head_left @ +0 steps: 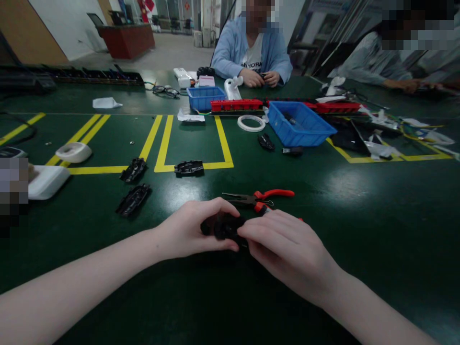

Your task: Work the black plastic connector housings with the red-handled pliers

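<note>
Between my hands is a small black plastic part (227,227), partly covered by my fingers. My left hand (196,225) curls round its left side, thumb below and fingers above. My right hand (287,239) is closed at the part's right end, its fingertips pinched against it. Whether those fingertips also hold something smaller is hidden. Just beyond my hands lie red-handled long-nose pliers (251,199), one handle partly behind my right hand. Similar black shells lie to the left: one shell (133,200) nearest, another shell (133,170) behind it, and a third shell (189,167) farther right.
A blue bin (305,136) holds dark parts, with another black part (266,141) beside it. A smaller blue bin (206,99), a tape roll (251,123) and a white roll (74,152) stand on the green table. A co-worker (251,52) sits opposite.
</note>
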`<state>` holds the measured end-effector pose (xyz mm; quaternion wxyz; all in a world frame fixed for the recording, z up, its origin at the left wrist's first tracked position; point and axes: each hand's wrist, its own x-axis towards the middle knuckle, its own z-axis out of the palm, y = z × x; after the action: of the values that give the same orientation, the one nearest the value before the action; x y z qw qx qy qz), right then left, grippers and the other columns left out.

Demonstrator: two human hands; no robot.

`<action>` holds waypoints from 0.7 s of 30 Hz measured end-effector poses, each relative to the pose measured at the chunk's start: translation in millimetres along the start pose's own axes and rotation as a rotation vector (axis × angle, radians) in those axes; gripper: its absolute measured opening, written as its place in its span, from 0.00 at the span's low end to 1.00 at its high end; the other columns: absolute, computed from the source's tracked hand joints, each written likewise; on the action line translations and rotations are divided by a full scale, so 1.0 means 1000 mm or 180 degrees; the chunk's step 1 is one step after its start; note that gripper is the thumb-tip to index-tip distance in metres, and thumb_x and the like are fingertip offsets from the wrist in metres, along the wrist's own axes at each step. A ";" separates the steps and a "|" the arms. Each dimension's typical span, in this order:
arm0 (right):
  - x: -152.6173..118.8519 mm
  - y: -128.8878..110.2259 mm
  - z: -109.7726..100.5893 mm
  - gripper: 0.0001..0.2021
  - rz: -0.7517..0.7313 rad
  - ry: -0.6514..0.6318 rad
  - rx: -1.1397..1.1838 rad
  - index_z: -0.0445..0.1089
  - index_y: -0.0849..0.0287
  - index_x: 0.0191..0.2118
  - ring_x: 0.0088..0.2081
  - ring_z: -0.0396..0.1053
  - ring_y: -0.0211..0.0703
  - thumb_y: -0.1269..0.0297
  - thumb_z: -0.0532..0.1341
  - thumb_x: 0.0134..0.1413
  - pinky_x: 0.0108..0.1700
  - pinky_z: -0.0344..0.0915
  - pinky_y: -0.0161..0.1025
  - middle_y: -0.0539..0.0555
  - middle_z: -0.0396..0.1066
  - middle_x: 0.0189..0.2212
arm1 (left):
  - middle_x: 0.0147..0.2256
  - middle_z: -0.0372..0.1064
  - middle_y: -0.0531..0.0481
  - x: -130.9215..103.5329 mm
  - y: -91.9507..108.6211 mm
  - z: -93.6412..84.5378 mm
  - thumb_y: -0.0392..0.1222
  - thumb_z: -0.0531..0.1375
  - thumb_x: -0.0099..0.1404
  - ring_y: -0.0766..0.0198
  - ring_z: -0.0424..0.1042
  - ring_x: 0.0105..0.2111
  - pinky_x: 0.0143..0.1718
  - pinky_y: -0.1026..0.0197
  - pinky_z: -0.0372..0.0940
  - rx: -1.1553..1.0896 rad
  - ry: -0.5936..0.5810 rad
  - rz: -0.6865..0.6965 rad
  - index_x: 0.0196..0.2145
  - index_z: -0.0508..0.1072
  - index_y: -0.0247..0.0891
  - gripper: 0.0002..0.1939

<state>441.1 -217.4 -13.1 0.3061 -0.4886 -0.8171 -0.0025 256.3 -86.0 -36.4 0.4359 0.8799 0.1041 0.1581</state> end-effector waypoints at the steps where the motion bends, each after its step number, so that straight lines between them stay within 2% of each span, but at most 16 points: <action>1: 0.000 0.000 0.001 0.06 -0.0030 -0.0002 -0.0015 0.69 0.62 0.41 0.35 0.74 0.40 0.75 0.57 0.62 0.37 0.69 0.40 0.54 0.77 0.35 | 0.38 0.73 0.49 0.000 0.000 0.000 0.49 0.67 0.61 0.63 0.73 0.34 0.30 0.66 0.66 0.0008 -0.0004 0.0000 0.47 0.70 0.38 0.20; 6: 0.000 -0.003 0.004 0.06 -0.0101 -0.0021 0.0080 0.71 0.64 0.40 0.34 0.73 0.40 0.75 0.57 0.62 0.36 0.68 0.39 0.56 0.76 0.34 | 0.38 0.73 0.49 -0.001 0.000 0.002 0.49 0.66 0.61 0.63 0.73 0.34 0.30 0.66 0.65 0.0028 0.0003 0.0028 0.47 0.69 0.38 0.20; 15: -0.001 0.002 0.009 0.06 0.0628 0.0231 0.0909 0.73 0.58 0.37 0.37 0.74 0.40 0.74 0.61 0.57 0.40 0.72 0.37 0.52 0.76 0.34 | 0.35 0.72 0.51 0.001 -0.003 0.002 0.48 0.67 0.60 0.65 0.71 0.31 0.30 0.66 0.64 -0.0050 0.0205 0.0008 0.46 0.69 0.37 0.20; 21: 0.000 0.004 0.012 0.07 0.0632 0.0162 0.0947 0.73 0.58 0.39 0.37 0.74 0.38 0.75 0.59 0.59 0.40 0.72 0.36 0.52 0.76 0.35 | 0.35 0.71 0.51 0.001 -0.004 0.002 0.48 0.68 0.59 0.64 0.70 0.32 0.30 0.65 0.62 -0.0138 0.0278 -0.0036 0.45 0.69 0.37 0.20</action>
<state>438.3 -211.8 -23.8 0.3943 -0.5160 -0.7481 0.1363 257.6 -84.7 -40.6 0.4507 0.8619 0.1245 0.1962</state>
